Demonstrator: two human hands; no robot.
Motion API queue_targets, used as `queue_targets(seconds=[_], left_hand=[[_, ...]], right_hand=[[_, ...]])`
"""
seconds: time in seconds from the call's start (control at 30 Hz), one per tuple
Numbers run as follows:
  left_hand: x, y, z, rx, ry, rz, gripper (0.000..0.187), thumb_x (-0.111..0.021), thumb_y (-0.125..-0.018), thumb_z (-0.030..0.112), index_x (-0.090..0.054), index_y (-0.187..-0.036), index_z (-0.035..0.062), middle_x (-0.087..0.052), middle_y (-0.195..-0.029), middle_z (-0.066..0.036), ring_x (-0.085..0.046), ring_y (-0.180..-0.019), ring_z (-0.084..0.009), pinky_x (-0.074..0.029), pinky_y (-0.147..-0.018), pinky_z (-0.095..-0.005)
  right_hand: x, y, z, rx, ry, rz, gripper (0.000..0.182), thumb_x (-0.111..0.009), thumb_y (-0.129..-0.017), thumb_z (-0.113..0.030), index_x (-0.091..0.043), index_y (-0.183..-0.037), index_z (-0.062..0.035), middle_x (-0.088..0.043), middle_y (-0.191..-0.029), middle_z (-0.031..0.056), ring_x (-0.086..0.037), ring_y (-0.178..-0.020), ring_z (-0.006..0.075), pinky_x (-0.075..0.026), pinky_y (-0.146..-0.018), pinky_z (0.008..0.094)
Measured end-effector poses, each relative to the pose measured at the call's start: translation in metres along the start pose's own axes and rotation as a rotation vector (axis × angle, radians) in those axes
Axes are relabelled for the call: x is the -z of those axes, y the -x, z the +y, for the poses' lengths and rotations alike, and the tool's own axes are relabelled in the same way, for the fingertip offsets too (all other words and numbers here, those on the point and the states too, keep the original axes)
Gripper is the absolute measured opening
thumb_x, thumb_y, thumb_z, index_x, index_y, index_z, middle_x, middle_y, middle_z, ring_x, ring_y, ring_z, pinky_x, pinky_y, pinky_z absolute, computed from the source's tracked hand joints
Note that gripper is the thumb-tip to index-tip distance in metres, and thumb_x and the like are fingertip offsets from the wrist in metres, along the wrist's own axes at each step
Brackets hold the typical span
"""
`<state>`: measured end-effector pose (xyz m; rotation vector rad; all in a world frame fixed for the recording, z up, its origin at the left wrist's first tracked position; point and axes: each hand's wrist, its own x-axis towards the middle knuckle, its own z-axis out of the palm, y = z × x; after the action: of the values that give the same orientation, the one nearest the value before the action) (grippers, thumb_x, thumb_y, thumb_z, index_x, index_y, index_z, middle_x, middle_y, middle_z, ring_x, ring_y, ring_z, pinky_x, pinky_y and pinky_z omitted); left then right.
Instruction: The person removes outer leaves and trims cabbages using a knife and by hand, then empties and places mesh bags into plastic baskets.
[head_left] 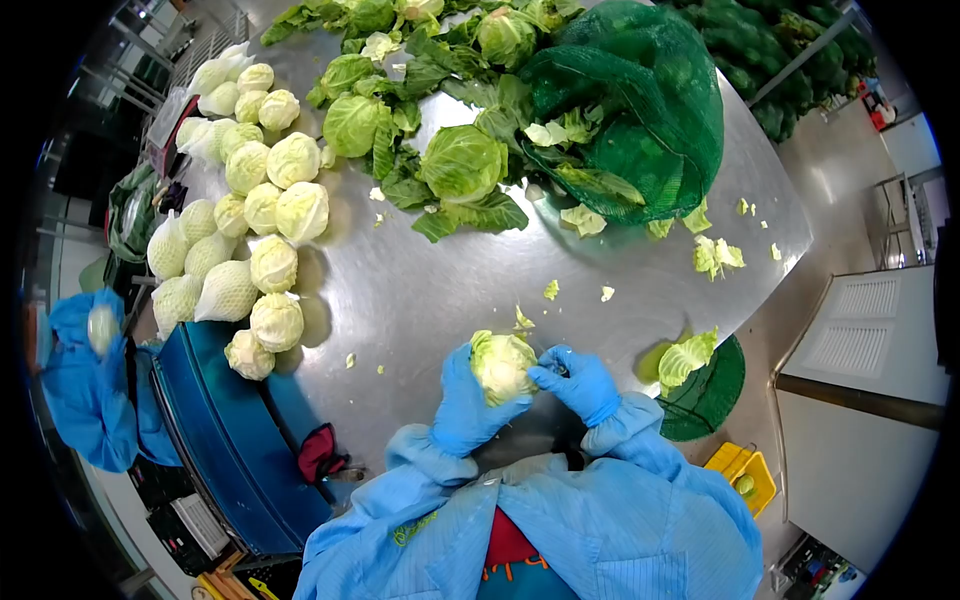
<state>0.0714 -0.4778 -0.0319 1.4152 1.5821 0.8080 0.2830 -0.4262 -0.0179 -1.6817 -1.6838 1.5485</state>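
A trimmed pale cabbage head (503, 368) sits in my left hand (468, 405), whose blue-gloved fingers wrap around its left side and underside. On the other side, my right hand (582, 385), also in a blue glove, has its fingers bent into a pinch at the cabbage's right edge. What those fingertips hold, if anything, is too small to make out. Small leaf scraps (522, 320) lie just beyond the cabbage. To the right, a loose cabbage leaf (688, 360) hangs at the table edge.
The steel table (400, 285) carries several trimmed cabbages (275, 263), some in foam nets (224, 291), at left. Untrimmed cabbages (463, 163) and a green mesh sack (640, 100) lie farther back. A green basket (715, 395) and yellow crate (742, 474) stand at right. Another person's blue sleeve (90, 390) shows at left.
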Motion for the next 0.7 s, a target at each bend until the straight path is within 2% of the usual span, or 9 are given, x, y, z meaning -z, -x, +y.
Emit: queue_targets(seconds=[0.07,0.13,0.17,0.23,0.33,0.43,0.47,0.57,0.7], left_hand=[[0.016,0.003,-0.003,0.028,-0.143,-0.093,0.097,-0.084,-0.067,0.046,-0.038,-0.137,-0.0027,-0.045,-0.130,-0.022,-0.045,-0.120,-0.0384,-0.037,-0.104,-0.0454],[0.041,-0.008,0.012,0.089,-0.368,-0.202,0.096,-0.084,-0.067,0.048,-0.040,-0.137,-0.0025,-0.045,-0.130,-0.023,-0.044,-0.121,-0.0402,-0.035,-0.105,-0.0456],[0.044,-0.018,0.019,-0.065,-0.414,-0.192,0.097,-0.084,-0.066,0.047,-0.041,-0.137,-0.0019,-0.044,-0.131,-0.023,-0.043,-0.123,-0.0406,-0.034,-0.107,-0.0458],[0.046,-0.036,0.030,-0.375,-0.507,-0.168,0.097,-0.085,-0.065,0.047,-0.042,-0.137,-0.0007,-0.044,-0.133,-0.024,-0.040,-0.127,-0.0416,-0.031,-0.109,-0.0461],[0.029,-0.052,0.024,-0.114,0.325,-0.762,0.107,-0.091,-0.056,0.045,-0.040,-0.139,0.0006,-0.039,-0.140,-0.025,-0.036,-0.133,-0.0389,-0.028,-0.113,-0.0420],[0.016,-0.035,0.000,-0.234,0.021,-0.660,0.111,-0.093,-0.051,0.043,-0.041,-0.139,0.0007,-0.040,-0.140,-0.023,-0.038,-0.133,-0.0357,-0.029,-0.112,-0.0417],[0.011,-0.024,-0.006,-0.300,-0.024,-0.549,0.108,-0.091,-0.051,0.044,-0.042,-0.137,0.0014,-0.045,-0.136,-0.022,-0.041,-0.129,-0.0382,-0.032,-0.109,-0.0451],[0.003,-0.006,0.001,-0.099,0.040,-0.336,0.105,-0.091,-0.053,0.043,-0.043,-0.137,0.0005,-0.046,-0.134,-0.022,-0.043,-0.126,-0.0386,-0.034,-0.107,-0.0454],[-0.003,-0.007,0.003,-0.074,-0.084,-0.073,0.108,-0.093,-0.052,0.042,-0.041,-0.135,-0.0026,-0.048,-0.130,-0.021,-0.049,-0.119,-0.0348,-0.039,-0.103,-0.0436]], right_hand=[[-0.003,0.008,-0.003,-0.035,0.031,0.043,0.045,-0.074,-0.083,-0.041,-0.065,-0.105,-0.0031,-0.067,-0.085,0.0096,-0.061,-0.075,0.0151,-0.051,-0.073,0.0299],[-0.011,0.006,0.015,0.038,-0.259,0.062,0.050,-0.076,-0.082,-0.039,-0.063,-0.116,-0.0049,-0.067,-0.093,0.0094,-0.061,-0.081,0.0142,-0.051,-0.077,0.0295],[-0.014,0.003,0.023,0.080,-0.404,0.070,0.053,-0.077,-0.082,-0.038,-0.062,-0.121,-0.0058,-0.068,-0.097,0.0093,-0.062,-0.084,0.0138,-0.051,-0.079,0.0293],[-0.016,-0.003,0.028,0.107,-0.355,0.047,0.056,-0.077,-0.082,-0.036,-0.059,-0.127,-0.0072,-0.067,-0.103,0.0087,-0.062,-0.088,0.0135,-0.051,-0.081,0.0292],[-0.016,0.000,0.024,0.115,-0.211,0.129,0.049,-0.072,-0.086,-0.038,-0.061,-0.123,-0.0077,-0.069,-0.101,0.0104,-0.065,-0.087,0.0174,-0.052,-0.078,0.0318],[-0.011,0.013,0.034,-0.010,0.018,0.219,0.040,-0.061,-0.092,-0.044,-0.066,-0.107,-0.0081,-0.069,-0.089,0.0126,-0.066,-0.079,0.0257,-0.052,-0.071,0.0370],[-0.009,0.017,0.040,-0.066,0.105,0.232,0.040,-0.057,-0.094,-0.047,-0.067,-0.101,-0.0083,-0.069,-0.085,0.0133,-0.066,-0.076,0.0288,-0.052,-0.069,0.0389],[-0.006,0.040,0.031,0.005,0.039,0.232,0.047,-0.053,-0.097,-0.044,-0.066,-0.082,-0.0019,-0.067,-0.072,0.0109,-0.063,-0.065,0.0211,-0.050,-0.064,0.0332],[-0.015,0.052,0.019,0.149,0.159,0.185,0.044,-0.055,-0.095,-0.045,-0.066,-0.078,-0.0061,-0.063,-0.069,0.0126,-0.062,-0.063,0.0281,-0.049,-0.060,0.0370]])
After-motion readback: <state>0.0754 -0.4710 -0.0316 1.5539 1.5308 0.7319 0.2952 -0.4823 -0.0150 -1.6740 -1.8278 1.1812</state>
